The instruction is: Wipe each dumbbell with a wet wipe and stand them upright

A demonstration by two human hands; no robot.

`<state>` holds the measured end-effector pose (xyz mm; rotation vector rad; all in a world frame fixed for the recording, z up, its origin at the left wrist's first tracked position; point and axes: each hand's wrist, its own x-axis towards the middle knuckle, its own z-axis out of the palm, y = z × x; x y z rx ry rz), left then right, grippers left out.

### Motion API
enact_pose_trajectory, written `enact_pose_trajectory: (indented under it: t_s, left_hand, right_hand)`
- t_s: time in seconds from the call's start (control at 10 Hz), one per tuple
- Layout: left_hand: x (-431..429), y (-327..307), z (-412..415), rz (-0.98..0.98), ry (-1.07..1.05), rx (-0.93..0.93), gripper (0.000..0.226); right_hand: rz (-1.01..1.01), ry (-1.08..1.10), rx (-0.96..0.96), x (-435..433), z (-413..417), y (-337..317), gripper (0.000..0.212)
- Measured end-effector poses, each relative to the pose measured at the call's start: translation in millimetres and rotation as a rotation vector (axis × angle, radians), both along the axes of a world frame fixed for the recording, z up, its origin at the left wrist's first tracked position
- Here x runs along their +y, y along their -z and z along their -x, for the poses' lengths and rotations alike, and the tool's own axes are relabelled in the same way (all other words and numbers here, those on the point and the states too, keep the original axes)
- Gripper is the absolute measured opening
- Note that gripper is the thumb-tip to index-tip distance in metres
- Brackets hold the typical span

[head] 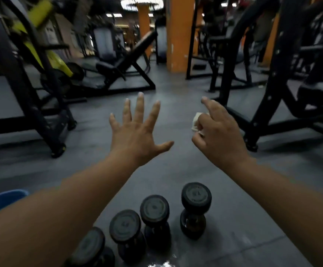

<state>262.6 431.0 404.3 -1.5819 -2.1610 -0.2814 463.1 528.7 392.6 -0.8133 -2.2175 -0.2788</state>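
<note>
Dumbbells (pixel 195 209) stand upright; left hand (pixel 137 137) fingers (pixel 139 106) spread, right hand (pixel 220 135) fingers (pixel 200 126) clamp wipe (pixel 196 121); blue tub (pixel 4 199) interior unseen.

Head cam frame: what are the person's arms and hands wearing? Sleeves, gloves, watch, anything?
Nothing visible. Left hand and right hand are ungloved; left forearm and right forearm bare to the frame edge, no sleeve shows. No watch or wristband. No ring I can make out; image is soft.
</note>
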Motion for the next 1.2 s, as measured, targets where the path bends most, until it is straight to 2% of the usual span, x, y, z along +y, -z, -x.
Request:
enact_pose_trajectory:
  t_s: [0.2, 0.4, 0.5, 0.7, 0.9, 1.0, 1.1, 1.2]
  left_hand:
    - [-123, -105, 59, -0.188, -0.136, 0.080, 0.110]
    - [-265, -128, 149, -0.232, -0.343, 0.099, 0.109]
    - [-329, -109, 190, -0.205, -0.464, 0.069, 0.109]
    - [-405, -39, 241, -0.078, -0.618, -0.011, 0.110]
    - [-419, 36, 281, 0.034, -0.711, -0.073, 0.109]
    - [-416, 70, 303, 0.054, -0.742, -0.121, 0.111]
    - [-407, 110, 316, 0.136, -0.760, -0.175, 0.110]
    - [-390, 143, 325, 0.265, -0.806, -0.237, 0.109]
  right_hand:
    - [-0.170, -0.158, 0.070, -96, 70, -120, 0.017]
    - [-0.234, -0.394, 0.099, -196, 195, -168, 0.012]
    - [-0.221, -0.556, 0.137, -242, 264, -164, 0.008]
    - [-0.127, -0.707, 0.156, -301, 366, -110, 0.009]
    - [0.065, -0.830, 0.281, -306, 460, -28, 0.014]
    - [0.212, -0.850, 0.276, -301, 513, 32, 0.014]
    - [0.396, -0.789, -0.024, -293, 553, 119, 0.022]
    - [0.477, -0.651, -0.651, -286, 570, 198, 0.058]
